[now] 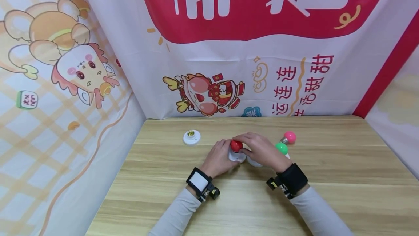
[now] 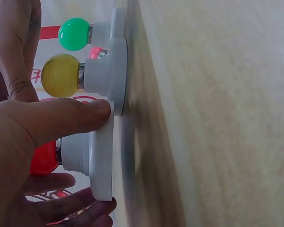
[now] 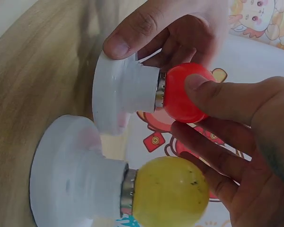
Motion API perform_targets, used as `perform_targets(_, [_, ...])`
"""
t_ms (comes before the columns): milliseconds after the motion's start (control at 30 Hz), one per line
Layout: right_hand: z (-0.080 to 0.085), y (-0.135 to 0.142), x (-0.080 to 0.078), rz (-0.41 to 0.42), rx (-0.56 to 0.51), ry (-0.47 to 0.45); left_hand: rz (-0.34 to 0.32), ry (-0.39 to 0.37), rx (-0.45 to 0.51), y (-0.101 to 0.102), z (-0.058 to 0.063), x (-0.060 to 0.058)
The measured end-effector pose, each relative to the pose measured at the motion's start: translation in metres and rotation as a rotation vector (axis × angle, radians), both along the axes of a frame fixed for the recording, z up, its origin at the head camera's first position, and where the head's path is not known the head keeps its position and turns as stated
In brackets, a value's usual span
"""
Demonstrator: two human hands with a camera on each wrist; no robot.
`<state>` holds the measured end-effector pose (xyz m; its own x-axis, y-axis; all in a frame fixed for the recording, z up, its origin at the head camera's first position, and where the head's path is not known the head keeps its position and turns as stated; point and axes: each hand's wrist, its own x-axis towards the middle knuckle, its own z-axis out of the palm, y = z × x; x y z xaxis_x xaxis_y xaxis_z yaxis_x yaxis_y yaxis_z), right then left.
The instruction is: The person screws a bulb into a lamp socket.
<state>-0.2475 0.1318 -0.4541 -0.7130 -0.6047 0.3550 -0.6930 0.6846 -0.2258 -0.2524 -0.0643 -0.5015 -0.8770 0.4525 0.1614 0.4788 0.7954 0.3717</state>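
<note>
My left hand (image 1: 216, 159) grips the round base of a white lamp holder (image 3: 111, 94), thumb on one side of the rim and fingers on the other. A red light bulb (image 3: 182, 92) sits in this holder, its metal cap partly showing at the socket mouth. My right hand (image 1: 260, 149) pinches the red bulb, with the thumb (image 3: 217, 97) on the near side and fingers around the far side. Right beside it, a yellow bulb (image 3: 170, 191) stands in a second white holder (image 3: 61, 175); in the head view my right hand hides that bulb.
A white holder (image 1: 191, 137) with no bulb stands toward the back left of the wooden table (image 1: 157, 178). To the right of my hands are a green bulb (image 1: 281, 148) in a holder and a loose pink bulb (image 1: 290, 137). A printed cloth (image 1: 147, 83) hangs behind the table.
</note>
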Motion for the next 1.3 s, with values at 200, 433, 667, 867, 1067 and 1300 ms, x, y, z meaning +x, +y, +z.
perform_targets(200, [-0.0015,0.0000,0.0002,0.005,0.001,-0.012,-0.003,-0.031,0.006,0.0018,-0.0023,-0.0006])
perform_targets(433, [-0.0035,-0.0004,-0.0004,0.001,0.002,-0.037,0.000,-0.066,0.000,0.0010,-0.0051,-0.0021])
perform_targets(667, [-0.0053,-0.0008,-0.0009,0.005,0.012,-0.042,0.002,-0.081,-0.002,0.0006,-0.0062,-0.0034])
perform_targets(867, [-0.0077,-0.0002,-0.0012,-0.002,0.017,-0.059,-0.001,-0.088,0.006,-0.0007,-0.0071,-0.0033])
perform_targets(1067, [-0.0088,0.0008,0.0000,-0.019,0.022,-0.071,-0.004,-0.086,0.008,-0.0012,-0.0071,-0.0032])
perform_targets(1300, [-0.0042,0.0035,0.0019,-0.002,-0.009,-0.061,0.005,-0.084,0.054,-0.0035,-0.0013,-0.0007])
